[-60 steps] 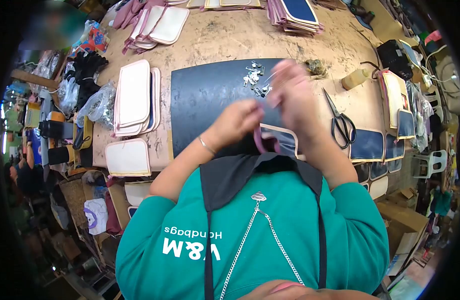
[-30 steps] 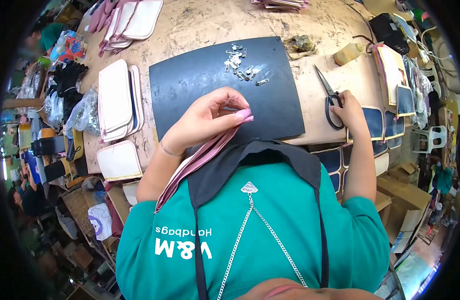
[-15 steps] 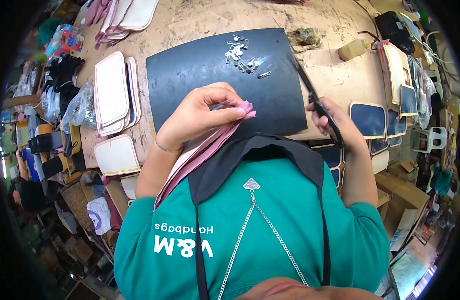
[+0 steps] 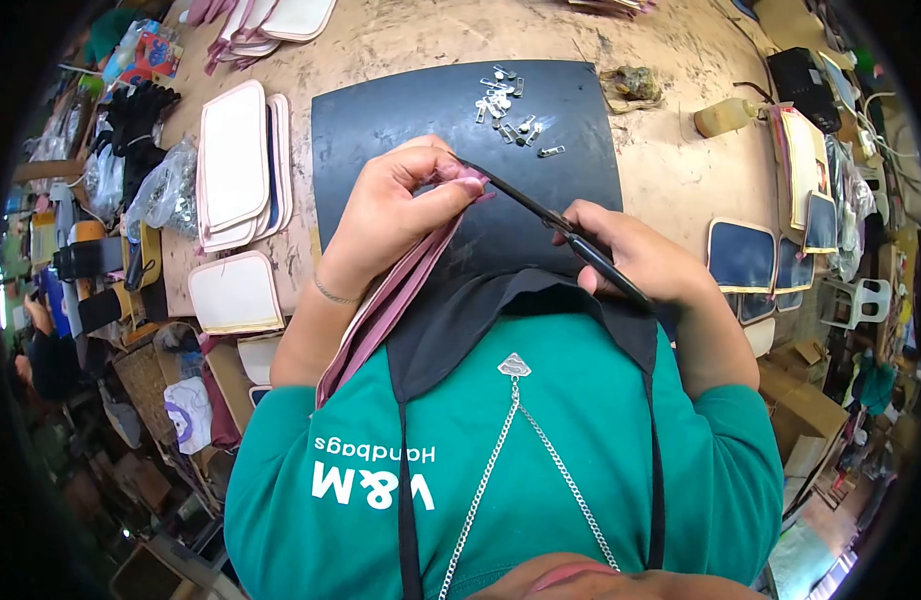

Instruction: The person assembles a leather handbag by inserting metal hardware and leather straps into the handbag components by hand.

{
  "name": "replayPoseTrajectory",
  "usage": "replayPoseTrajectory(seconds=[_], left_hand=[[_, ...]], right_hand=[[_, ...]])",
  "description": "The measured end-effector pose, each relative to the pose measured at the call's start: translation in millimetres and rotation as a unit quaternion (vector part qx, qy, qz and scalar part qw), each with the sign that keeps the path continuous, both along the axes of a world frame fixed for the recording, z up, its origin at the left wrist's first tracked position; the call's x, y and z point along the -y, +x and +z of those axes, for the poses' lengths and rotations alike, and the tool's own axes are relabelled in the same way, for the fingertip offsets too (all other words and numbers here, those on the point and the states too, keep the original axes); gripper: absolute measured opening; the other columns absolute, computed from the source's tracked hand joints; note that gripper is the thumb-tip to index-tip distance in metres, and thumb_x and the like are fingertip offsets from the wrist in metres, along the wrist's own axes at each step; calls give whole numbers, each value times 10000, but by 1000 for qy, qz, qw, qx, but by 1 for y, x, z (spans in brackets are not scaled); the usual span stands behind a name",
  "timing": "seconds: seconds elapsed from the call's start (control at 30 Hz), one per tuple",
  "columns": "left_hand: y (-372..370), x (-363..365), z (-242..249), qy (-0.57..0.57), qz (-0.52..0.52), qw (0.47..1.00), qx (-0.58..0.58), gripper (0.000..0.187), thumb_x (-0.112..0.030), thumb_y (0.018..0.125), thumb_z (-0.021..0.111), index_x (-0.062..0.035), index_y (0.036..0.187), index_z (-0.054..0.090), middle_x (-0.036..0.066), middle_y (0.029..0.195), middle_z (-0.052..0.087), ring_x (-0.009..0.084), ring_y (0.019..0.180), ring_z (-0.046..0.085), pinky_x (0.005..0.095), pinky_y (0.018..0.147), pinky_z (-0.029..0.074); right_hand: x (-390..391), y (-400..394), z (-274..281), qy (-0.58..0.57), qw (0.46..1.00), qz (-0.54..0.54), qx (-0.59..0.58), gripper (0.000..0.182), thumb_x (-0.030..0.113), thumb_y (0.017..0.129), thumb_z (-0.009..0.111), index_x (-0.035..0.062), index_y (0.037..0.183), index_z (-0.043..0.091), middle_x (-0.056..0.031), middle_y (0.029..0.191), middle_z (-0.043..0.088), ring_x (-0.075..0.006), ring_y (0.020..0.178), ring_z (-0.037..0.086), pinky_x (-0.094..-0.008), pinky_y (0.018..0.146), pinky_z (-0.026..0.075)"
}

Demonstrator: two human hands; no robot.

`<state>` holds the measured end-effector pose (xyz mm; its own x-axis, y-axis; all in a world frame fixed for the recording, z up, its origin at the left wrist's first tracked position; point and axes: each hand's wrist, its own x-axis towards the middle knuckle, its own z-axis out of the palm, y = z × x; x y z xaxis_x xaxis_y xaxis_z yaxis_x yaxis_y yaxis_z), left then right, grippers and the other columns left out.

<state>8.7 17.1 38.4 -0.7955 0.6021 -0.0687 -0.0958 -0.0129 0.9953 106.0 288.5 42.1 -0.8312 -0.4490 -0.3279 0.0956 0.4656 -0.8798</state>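
My left hand (image 4: 396, 205) is closed, pinching the gathered end of pink fabric strips (image 4: 471, 183) between thumb and fingers. The strips' pink and white lengths trail down past my wrist to my lap. In my right hand (image 4: 636, 250) are long black scissors (image 4: 556, 220), their blades pointing up and left. The blade tips reach the bunched pink end, right at my left fingertips. Beneath both hands lies a black mat (image 4: 381, 110). On its far part is a loose pile of small metal zipper pulls (image 4: 501, 98).
Stacked white panels with pink edges (image 4: 233, 165) lie at the left, more at the far left. A bottle of yellowish liquid (image 4: 723, 118) and a crumpled lump (image 4: 633, 84) sit right of the mat. Dark blue panels (image 4: 741, 255) lie along the right edge of the wooden table (image 4: 671, 180).
My right hand has brought the scissors leftward from beside the mat, so their tips now meet the pink fabric. My left hand keeps its pinch. The view has shifted slightly.
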Motion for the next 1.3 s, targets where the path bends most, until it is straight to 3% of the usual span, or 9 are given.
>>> replayPoseTrajectory(seconds=[0.57,0.67,0.77,0.87,0.97,1.03,1.13,1.2,1.3], left_hand=[[3,-2,-6,-8,72,997,-2,94,-45,835,687,22,777,658,8,806,580,57,711,524,208,637,408],[3,-2,-6,0,71,997,13,137,-72,860,701,17,774,644,6,791,571,57,701,518,205,627,402],[1,-1,-8,-1,72,997,-11,175,-80,885,694,12,753,626,7,797,574,52,676,515,202,601,394],[-5,4,-19,33,69,997,-2,69,-55,906,647,13,917,651,41,965,608,81,809,540,236,723,447],[-9,-7,-22,-13,246,940,-236,253,-74,942,596,5,1182,608,111,1252,562,150,1098,518,301,965,415],[-11,-11,-26,25,352,912,-208,362,-126,968,563,-17,1312,534,117,1385,478,180,1246,423,321,1066,323],[-9,-7,-10,51,311,944,-94,445,-291,1008,533,-11,1353,529,134,1443,459,205,1355,367,349,1127,281],[-7,9,4,26,140,989,38,457,-340,1008,532,-6,1320,562,127,1407,499,197,1327,406,355,1120,296],[-7,11,1,-27,-71,996,50,272,-184,938,642,8,1126,679,86,1246,613,141,1095,568,272,946,435]], right_hand=[[17,0,7,25,996,-82,-12,616,531,738,811,14,961,561,-71,728,538,-158,696,509,-329,626,420],[20,1,16,29,995,-97,-4,201,181,840,705,16,912,615,-62,762,726,-169,664,615,-314,626,465],[16,3,14,47,994,-96,-38,163,151,843,696,10,882,624,-55,769,733,-126,678,626,-293,620,464],[10,1,15,67,991,-115,1,148,135,844,698,9,873,626,-43,769,735,-89,698,625,-274,622,465],[4,5,-2,-13,981,-189,50,207,118,818,768,23,872,593,18,746,599,-47,701,525,-234,617,425],[1,5,-9,-39,977,-200,60,217,84,824,773,26,899,577,41,744,546,-21,712,489,-202,623,415],[0,4,-8,9,984,-172,48,222,102,829,775,27,895,577,45,756,545,-22,707,483,-203,616,409],[1,5,-10,-5,984,-175,47,220,160,822,783,28,878,615,5,764,636,-46,700,527,-238,608,424],[2,3,-12,20,986,-164,37,231,192,822,786,26,869,633,-15,768,682,-55,701,556,-252,609,436]])
